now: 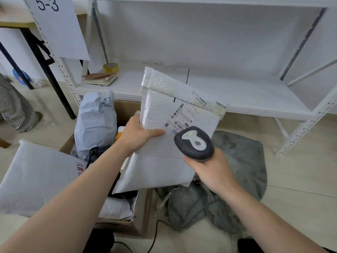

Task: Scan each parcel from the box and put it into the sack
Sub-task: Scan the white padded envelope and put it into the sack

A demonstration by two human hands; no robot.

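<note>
My left hand point(137, 135) grips a white bubble-mailer parcel point(164, 110) by its left edge, thumb across its front, and holds it up above the cardboard box point(142, 214). The parcel's barcode label point(179, 116) faces me. My right hand point(212, 169) holds a dark grey barcode scanner point(194, 143) by its handle, with the scanner head just below the label. The grey sack point(240, 172) lies crumpled on the floor to the right of the box. Several more parcels fill the box, among them a tall grey-blue bag point(95, 123).
A large white mailer point(34, 178) leans over the box's left side. A white metal shelf point(237, 92) stands behind, with a tape roll point(110, 67) and envelopes point(102, 78) on it. The scanner cable point(155, 236) runs over the floor. Striped cloth point(14, 106) lies at the left.
</note>
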